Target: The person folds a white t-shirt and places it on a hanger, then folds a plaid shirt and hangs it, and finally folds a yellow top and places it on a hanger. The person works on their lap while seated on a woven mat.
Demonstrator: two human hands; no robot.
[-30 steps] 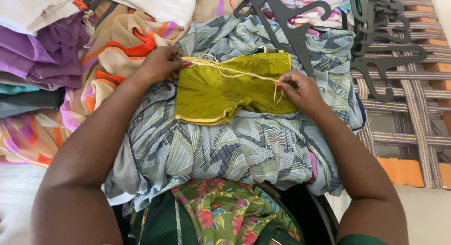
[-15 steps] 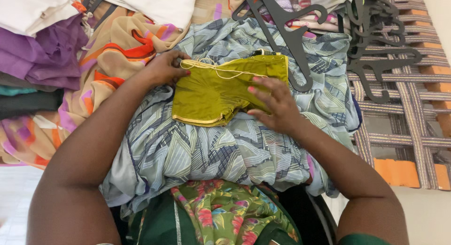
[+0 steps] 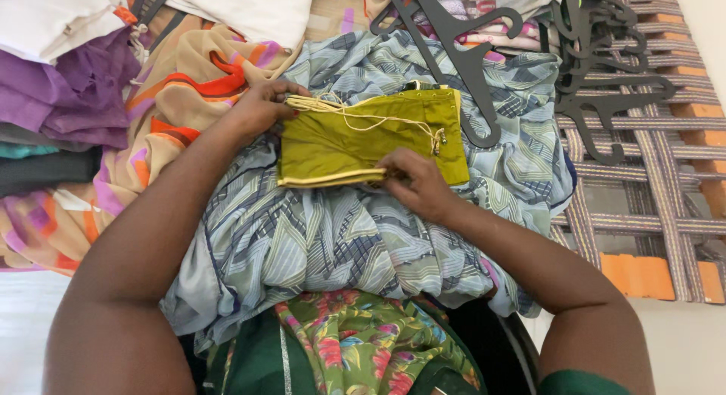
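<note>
Left hand [image 3: 261, 107] pinching cream drawstring [image 3: 355, 119] at small olive-green folded satin garment's [image 3: 355, 141] top-left corner; right hand [image 3: 412, 185] grip clenching folded bottom hem. Black plastic hangers [image 3: 469, 54] crowding right edge.

- A woven cot [image 3: 650, 160] of striped webbing and orange straps is seen on the right.
- Black hangers [image 3: 605, 69] are piled directly on its webbing.
- Its left part is covered by heaped cloth: a grey patterned fabric [image 3: 333, 236] and a beige, orange-striped fabric [image 3: 181, 85].
</note>
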